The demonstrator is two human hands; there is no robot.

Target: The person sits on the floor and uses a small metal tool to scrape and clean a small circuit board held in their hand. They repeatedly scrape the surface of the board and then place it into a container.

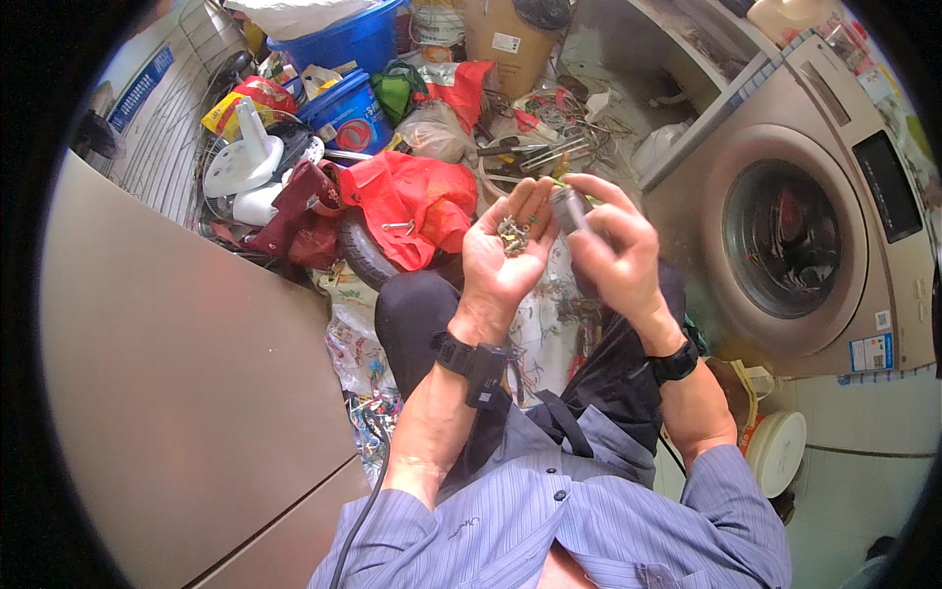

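Observation:
My left hand point(500, 250) is turned palm up, its fingers slightly curled. Cupped in it lies a small heap of metal screws point(511, 236), with a few tiny green and coloured bits near the fingers. Beside it, my right hand point(620, 240) is closed around a small dark grey, partly see-through container point(573, 211), held close to the left fingertips. Motion smears this container and the right fingers, so its exact kind is unclear. Something thin and green point(559, 183) shows at its upper end.
A red plastic bag point(417, 201) lies over a black tyre point(365, 257) beyond my left knee. Blue buckets point(343, 44), a white fan-like part point(240, 167) and loose tools clutter the far floor. A washing machine point(677, 221) stands right, a large beige panel point(177, 344) left.

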